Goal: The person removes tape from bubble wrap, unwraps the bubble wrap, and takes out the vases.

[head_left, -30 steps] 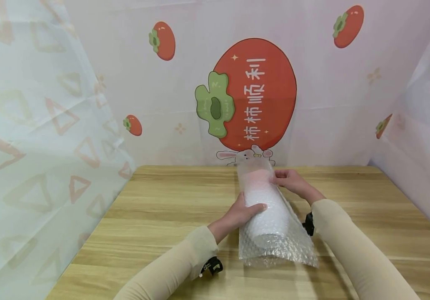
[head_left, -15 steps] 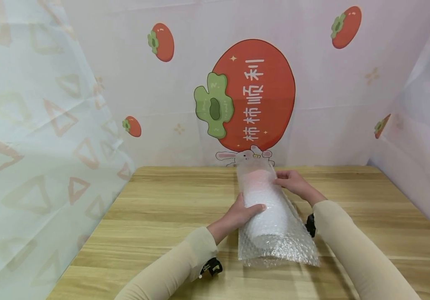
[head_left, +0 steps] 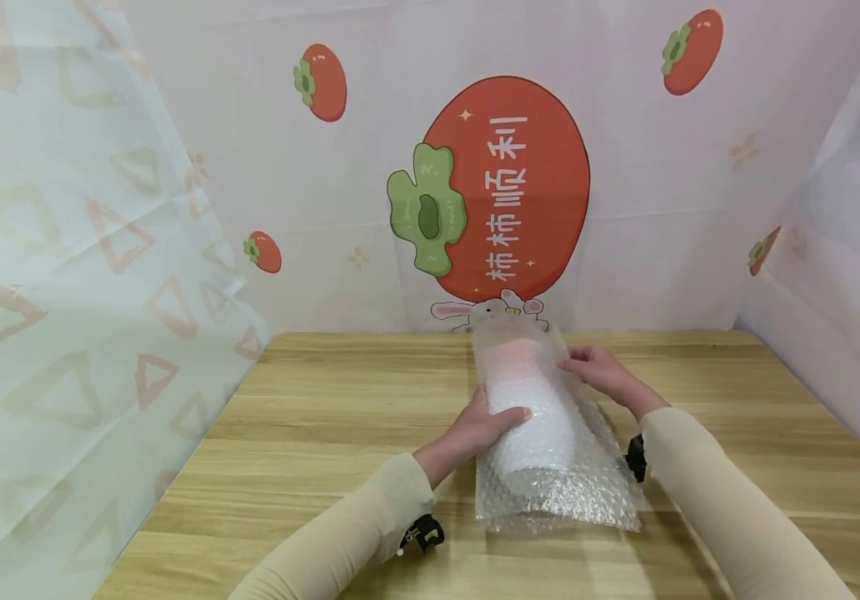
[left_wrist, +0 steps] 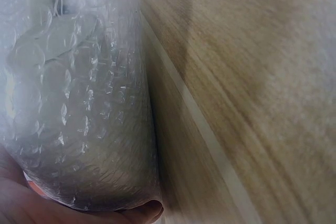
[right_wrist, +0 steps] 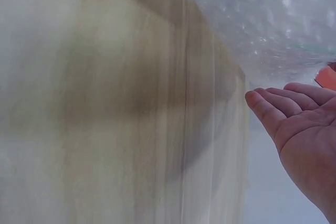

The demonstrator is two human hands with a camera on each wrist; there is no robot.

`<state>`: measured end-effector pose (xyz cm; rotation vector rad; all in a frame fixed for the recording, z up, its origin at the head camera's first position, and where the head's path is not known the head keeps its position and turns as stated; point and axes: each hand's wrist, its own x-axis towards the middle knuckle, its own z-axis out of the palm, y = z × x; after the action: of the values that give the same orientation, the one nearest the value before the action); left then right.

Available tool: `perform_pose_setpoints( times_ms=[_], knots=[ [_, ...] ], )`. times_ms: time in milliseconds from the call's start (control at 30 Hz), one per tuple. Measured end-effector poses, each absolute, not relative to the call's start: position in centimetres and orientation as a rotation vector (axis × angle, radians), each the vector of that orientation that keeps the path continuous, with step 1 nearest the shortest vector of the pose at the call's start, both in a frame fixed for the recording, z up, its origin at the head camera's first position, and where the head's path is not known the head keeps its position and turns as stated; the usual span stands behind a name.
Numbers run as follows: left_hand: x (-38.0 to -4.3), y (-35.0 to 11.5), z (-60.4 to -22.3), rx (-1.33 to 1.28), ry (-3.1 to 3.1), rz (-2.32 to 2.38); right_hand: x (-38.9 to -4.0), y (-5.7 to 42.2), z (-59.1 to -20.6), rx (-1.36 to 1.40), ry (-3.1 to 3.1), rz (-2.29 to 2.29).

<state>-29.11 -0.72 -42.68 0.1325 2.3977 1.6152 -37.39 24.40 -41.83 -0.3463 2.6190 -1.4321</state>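
A white cylindrical object [head_left: 531, 417], pinkish at its far end, lies lengthwise inside clear bubble wrap [head_left: 587, 498] on the table. My left hand [head_left: 478, 425] grips the wrapped cylinder from its left side, thumb on top. In the left wrist view, fingers [left_wrist: 131, 214] curl round the bubble wrap [left_wrist: 79, 108]. At the far right side, my right hand [head_left: 601, 371] pinches the wrap's loose edge between thumb and fingers. The right wrist view shows this hand [right_wrist: 302, 124] palm-on, its fingertips right at the wrap [right_wrist: 273, 19]; the thumb is hidden there.
The wood-grain table [head_left: 340, 433] reaches back to a pale cloth backdrop [head_left: 647, 167] printed with persimmons. Patterned cloth [head_left: 47, 292] hangs along the left side as well. Dark wrist cameras sit beneath both beige sleeves [head_left: 370, 508].
My right hand has shifted a little right and toward me, drawing the wrap's edge out from the cylinder. The left hand and the cylinder have stayed in place.
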Motion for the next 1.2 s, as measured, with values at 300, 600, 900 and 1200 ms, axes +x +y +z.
perform_pose_setpoints(
  times_ms=[300,600,900,1200],
  knots=[
    [-29.1,-0.7,-42.4,0.118,2.411,1.583,-36.4,25.8,-41.8,-0.388,2.638,-1.417],
    [-29.0,-0.8,-42.5,0.118,2.411,1.587,-35.0,27.0,-41.8,-0.387,2.594,-1.402],
    [-29.0,-0.8,-42.5,0.124,2.401,1.601,-33.5,28.0,-41.8,-0.433,2.583,-1.359],
    [-28.9,-0.8,-42.4,0.124,2.403,1.588,-32.1,28.3,-42.5,-0.439,2.661,-1.234]
  ],
)
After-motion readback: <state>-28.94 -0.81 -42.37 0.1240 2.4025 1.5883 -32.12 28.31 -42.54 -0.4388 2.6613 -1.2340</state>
